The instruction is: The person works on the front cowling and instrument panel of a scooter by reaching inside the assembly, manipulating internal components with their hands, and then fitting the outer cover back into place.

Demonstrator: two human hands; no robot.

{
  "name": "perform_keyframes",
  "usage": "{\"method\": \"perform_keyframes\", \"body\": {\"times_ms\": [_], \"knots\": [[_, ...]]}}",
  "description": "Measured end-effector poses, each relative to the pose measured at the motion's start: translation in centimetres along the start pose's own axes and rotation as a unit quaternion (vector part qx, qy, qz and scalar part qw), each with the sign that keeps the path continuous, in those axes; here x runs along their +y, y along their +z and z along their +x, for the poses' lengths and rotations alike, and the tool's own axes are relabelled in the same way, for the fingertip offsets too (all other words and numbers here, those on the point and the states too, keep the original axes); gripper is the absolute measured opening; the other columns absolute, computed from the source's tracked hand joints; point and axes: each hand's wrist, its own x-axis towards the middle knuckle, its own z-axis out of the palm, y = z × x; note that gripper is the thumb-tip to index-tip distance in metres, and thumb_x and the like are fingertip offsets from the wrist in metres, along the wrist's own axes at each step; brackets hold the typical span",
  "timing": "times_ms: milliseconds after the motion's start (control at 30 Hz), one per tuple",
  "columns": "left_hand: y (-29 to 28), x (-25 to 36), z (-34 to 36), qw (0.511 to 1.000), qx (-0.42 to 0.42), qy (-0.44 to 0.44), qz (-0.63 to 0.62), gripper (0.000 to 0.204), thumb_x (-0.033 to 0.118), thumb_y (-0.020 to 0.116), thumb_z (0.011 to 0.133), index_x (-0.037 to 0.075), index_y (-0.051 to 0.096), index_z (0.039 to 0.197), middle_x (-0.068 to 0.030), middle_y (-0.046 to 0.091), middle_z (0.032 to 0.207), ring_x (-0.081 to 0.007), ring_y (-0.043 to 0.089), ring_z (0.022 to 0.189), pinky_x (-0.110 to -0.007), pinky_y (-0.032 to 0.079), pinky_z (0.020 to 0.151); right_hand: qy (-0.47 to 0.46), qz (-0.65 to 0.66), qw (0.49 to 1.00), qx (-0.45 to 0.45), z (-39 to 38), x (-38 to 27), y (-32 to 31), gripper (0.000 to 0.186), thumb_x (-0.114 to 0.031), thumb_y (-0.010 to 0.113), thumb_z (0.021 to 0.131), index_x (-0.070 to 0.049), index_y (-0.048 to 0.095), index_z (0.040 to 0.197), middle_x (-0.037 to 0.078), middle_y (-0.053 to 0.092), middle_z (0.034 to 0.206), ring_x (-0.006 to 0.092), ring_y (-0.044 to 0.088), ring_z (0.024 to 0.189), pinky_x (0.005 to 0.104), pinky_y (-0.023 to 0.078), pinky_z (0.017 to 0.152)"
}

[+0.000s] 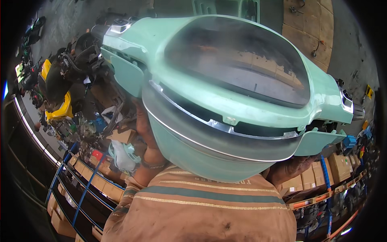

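One mint-green cowl (pixel 193 86) hangs in the air just in front of the shirt (pixel 201 220), its broad face turned up, the left end higher than the right. The left hand (pixel 146 127) and right hand (pixel 292 167) have hold of it from either side and below, likely because so wide a shell needs bearing at both flanks; the fingers look closed against its underside, but the tips are hidden, so I cannot tell how tightly. The cowl is smooth, glossy and apparently plastic, curving around a dark, rounded panel (pixel 238 60) that is shiny but hazed. Below, a bowl (pixel 217 155), rimmed by a bright thin line, meets it across an open slot, so the halves do not look fully seated together. Thin curved flaps (pixel 127 74) jut at the sides, and dark stubs (pixel 358 112) cap both ends. Farther out, brown card (pixel 308 34) covers part of the grey floor (pixel 354 48), perhaps to shield parts from scratches. Yellow parts (pixel 64 109) lie among black ones at left, and square-edged boxes (pixel 340 167) fill the racks (pixel 328 189), packed close, probably to save room.
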Motion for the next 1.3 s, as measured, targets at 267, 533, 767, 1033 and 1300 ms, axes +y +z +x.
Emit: {"method": "perform_keyframes", "body": {"times_ms": [267,533,767,1033,1300], "knots": [[-0.2,-0.4,0.2,0.998,-0.037,-0.020,0.043,0.055,0.051,0.040,0.102,0.005,0.050,0.132,-0.0089,0.059,0.118,-0.0173,0.059,0.104,-0.029,0.051,0.089,0.020,0.074,0.996,-0.052,-0.6,2.8,-1.9,0.072,-0.042,0.069,0.089,-0.002,0.036,0.138,0.017,0.049,0.133,0.0313,0.051,0.121,0.0462,0.042,0.104],[-5.6,-1.2,0.2,0.996,0.000,0.004,0.089,0.049,0.047,0.042,0.102,0.005,0.054,0.125,-0.0078,0.060,0.105,-0.0151,0.061,0.093,-0.029,0.052,0.078,-0.023,0.011,0.999,-0.036,-1.0,3.4,-1.9,0.074,-0.045,0.067,0.088,-0.003,0.035,0.140,0.012,0.050,0.126,0.0251,0.052,0.113,0.0405,0.043,0.098],[-6.2,-1.8,-0.2,0.995,-0.002,0.001,0.095,0.049,0.047,0.043,0.102,0.005,0.053,0.125,-0.0080,0.060,0.104,-0.0154,0.061,0.092,-0.029,0.052,0.077,-0.033,-0.052,0.997,-0.042,-1.1,3.3,-2.2,0.074,-0.035,0.068,0.090,-0.006,0.030,0.146,0.013,0.053,0.126,0.0263,0.057,0.107,0.0392,0.047,0.094],[-6.4,-1.5,-0.6,0.997,-0.013,0.005,0.072,0.050,0.047,0.043,0.102,0.004,0.053,0.125,-0.0083,0.060,0.104,-0.0158,0.061,0.092,-0.029,0.052,0.077,-0.006,0.129,0.991,-0.033,-0.4,2.4,0.2,0.066,-0.023,0.073,0.087,-0.003,0.033,0.137,0.013,0.050,0.123,0.0236,0.052,0.112,0.0381,0.045,0.097],[-6.5,-1.5,0.4,0.998,-0.030,0.017,0.047,0.050,0.047,0.043,0.101,0.004,0.053,0.125,-0.0086,0.060,0.104,-0.0161,0.061,0.092,-0.029,0.052,0.076,-0.034,0.081,0.993,-0.084,-1.6,2.2,0.9,0.065,-0.024,0.065,0.093,-0.002,0.031,0.144,0.013,0.049,0.134,0.0233,0.049,0.121,0.0405,0.038,0.105]]}}
